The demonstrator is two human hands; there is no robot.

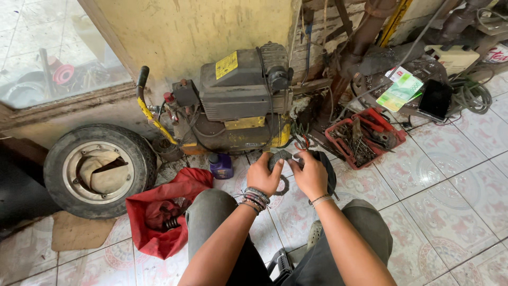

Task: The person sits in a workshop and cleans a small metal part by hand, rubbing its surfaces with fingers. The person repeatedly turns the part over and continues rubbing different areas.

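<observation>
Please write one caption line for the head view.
Both hands, left and right, grip a dark round part before a grimy compressor.

red bag [159,217], red tray [365,135], floral-patterned floor tiles [444,196]

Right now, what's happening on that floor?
A person squats on the tiled floor in front of a grimy yellow air compressor. Both hands work a small dark part at its base: the left hand wraps around the part, the right hand grips beside it. What the part is cannot be told. A red tray of tools sits to the right, a red bag and a wheel with tyre to the left, a small blue bottle near the compressor.
</observation>
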